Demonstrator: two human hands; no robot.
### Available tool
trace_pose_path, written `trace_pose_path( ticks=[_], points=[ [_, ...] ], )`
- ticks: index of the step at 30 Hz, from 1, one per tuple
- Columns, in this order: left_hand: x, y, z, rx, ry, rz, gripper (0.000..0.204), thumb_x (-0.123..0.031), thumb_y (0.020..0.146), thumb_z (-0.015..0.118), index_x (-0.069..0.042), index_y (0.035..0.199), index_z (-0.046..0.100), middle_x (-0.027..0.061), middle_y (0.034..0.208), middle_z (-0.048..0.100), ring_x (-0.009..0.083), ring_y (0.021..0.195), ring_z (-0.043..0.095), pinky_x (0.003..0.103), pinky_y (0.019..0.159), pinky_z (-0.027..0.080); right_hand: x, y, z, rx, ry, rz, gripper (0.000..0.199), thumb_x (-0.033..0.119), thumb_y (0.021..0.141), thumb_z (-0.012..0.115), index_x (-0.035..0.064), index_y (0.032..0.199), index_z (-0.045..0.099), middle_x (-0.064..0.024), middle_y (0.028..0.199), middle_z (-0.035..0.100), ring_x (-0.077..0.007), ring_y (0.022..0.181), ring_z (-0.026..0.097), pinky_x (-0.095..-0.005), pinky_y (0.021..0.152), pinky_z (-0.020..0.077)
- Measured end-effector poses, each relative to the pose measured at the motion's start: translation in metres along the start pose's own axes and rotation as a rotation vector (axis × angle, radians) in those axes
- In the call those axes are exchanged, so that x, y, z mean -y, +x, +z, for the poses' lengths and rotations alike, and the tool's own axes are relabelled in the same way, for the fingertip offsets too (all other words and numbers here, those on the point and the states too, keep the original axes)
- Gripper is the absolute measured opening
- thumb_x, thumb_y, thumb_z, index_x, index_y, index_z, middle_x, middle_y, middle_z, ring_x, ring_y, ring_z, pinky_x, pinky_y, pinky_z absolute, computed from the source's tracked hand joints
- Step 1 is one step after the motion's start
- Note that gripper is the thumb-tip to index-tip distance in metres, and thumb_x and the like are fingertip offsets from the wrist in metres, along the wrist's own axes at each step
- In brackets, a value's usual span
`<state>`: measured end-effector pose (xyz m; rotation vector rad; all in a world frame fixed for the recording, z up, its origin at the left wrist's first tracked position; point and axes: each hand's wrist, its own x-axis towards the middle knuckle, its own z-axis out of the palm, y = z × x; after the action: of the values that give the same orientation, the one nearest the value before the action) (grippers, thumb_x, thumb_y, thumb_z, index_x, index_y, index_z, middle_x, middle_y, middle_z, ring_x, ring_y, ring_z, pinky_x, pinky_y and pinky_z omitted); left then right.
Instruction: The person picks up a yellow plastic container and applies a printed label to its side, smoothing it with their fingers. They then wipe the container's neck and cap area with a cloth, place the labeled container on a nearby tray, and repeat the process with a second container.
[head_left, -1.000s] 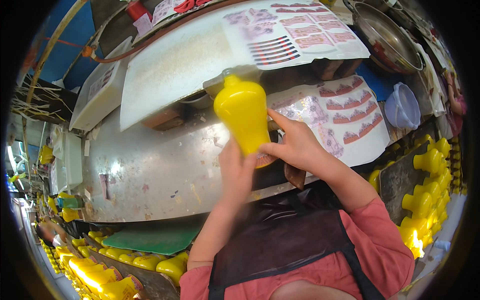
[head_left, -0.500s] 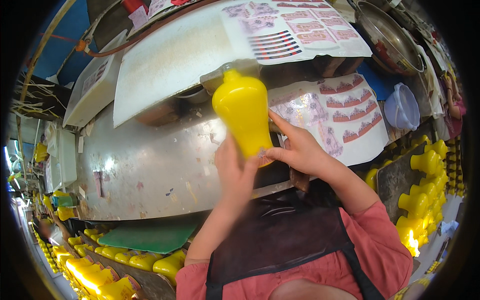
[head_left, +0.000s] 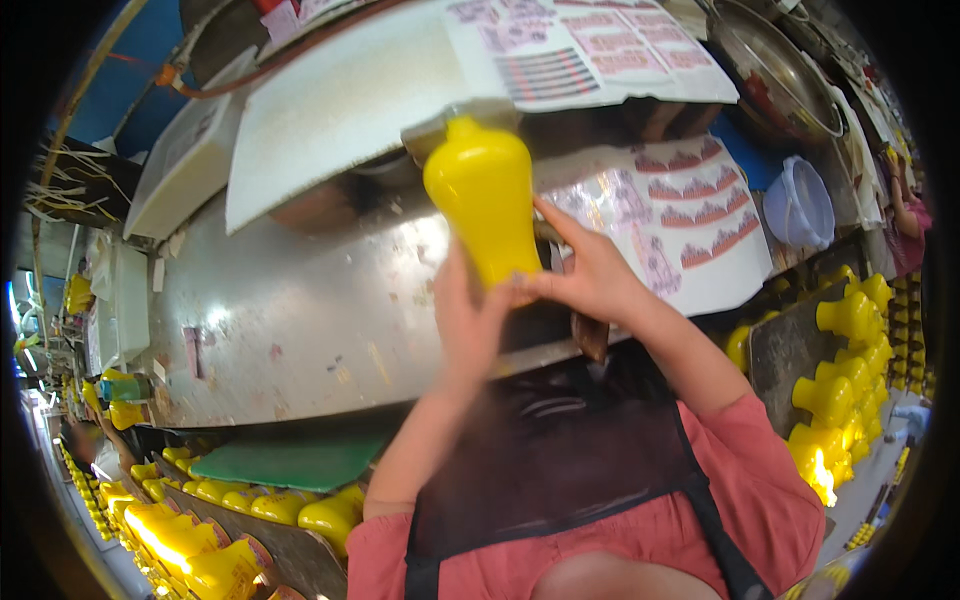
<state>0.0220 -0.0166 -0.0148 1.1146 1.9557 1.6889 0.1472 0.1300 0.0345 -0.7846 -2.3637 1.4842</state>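
A glossy yellow vase (head_left: 482, 195) lies tilted in front of me, its narrow neck pointing away and its base toward me. My right hand (head_left: 592, 275) grips the base side, index finger stretched along the body and thumb at the lower edge. On the other side of the base is my left hand (head_left: 468, 325), somewhat blurred, its thumb meeting the right one. Under the thumbs a bit of pinkish pattern shows at the base, mostly hidden. The vase's neck end is over a dark block-like support (head_left: 425, 135).
A metal worktop (head_left: 290, 310) carries paper scraps. Printed decal sheets (head_left: 700, 230) lie to the right, more on a white board (head_left: 350, 120) beyond. A lilac bucket (head_left: 800, 205) and a metal pan (head_left: 775, 70) stand far right. Yellow vases (head_left: 850, 350) line boards on both sides.
My thumbs have drawn together over the pink-patterned patch at the vase's base, covering more of it. The vase stays in nearly the same place; the view has shifted slightly.
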Motion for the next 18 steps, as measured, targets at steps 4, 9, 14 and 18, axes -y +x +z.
trace_pose_path(
  ticks=[4,9,14,18],
  points=[
    [0.008,-0.005,-0.007,0.086,-0.394,-0.190,0.058,-0.014,0.108,0.046,-0.001,0.161,0.026,0.0165,0.155,0.043,0.0229,0.141,0.045,0.035,0.116,0.035,-0.016,0.000,-0.007,0.075,0.177,-0.007,0.070,0.016,0.095,0.065,0.0038,0.158,0.036,-0.0146,0.142,0.059,-0.0131,0.099,0.064,-0.0283,0.085,0.0535],
    [0.014,-0.009,-0.005,0.037,-0.240,-0.103,0.066,-0.024,0.100,0.051,0.003,0.157,0.031,0.0213,0.147,0.050,0.0309,0.136,0.046,0.042,0.117,0.032,-0.023,-0.006,0.000,0.069,0.109,-0.030,0.068,0.020,0.098,0.064,0.0043,0.158,0.036,-0.0187,0.152,0.051,-0.0216,0.139,0.048,-0.0342,0.111,0.0411],
    [0.018,-0.010,0.001,0.040,-0.157,-0.086,0.071,-0.024,0.101,0.057,0.000,0.160,0.026,0.0205,0.148,0.047,0.0301,0.136,0.045,0.042,0.116,0.033,-0.022,-0.005,0.015,-0.070,0.053,-0.022,0.083,0.034,0.086,0.074,0.0102,0.157,0.039,-0.0263,0.132,0.065,-0.0335,0.117,0.067,-0.0376,0.100,0.0499],
    [0.020,-0.010,-0.001,0.092,-0.128,-0.041,0.070,-0.021,0.105,0.055,0.000,0.162,0.019,0.0182,0.151,0.044,0.0247,0.136,0.048,0.038,0.114,0.038,-0.023,-0.005,0.012,-0.043,0.058,0.035,0.085,0.034,0.084,0.076,0.0099,0.157,0.040,-0.0248,0.129,0.067,-0.0326,0.109,0.069,-0.0367,0.096,0.0516]
  ],
)
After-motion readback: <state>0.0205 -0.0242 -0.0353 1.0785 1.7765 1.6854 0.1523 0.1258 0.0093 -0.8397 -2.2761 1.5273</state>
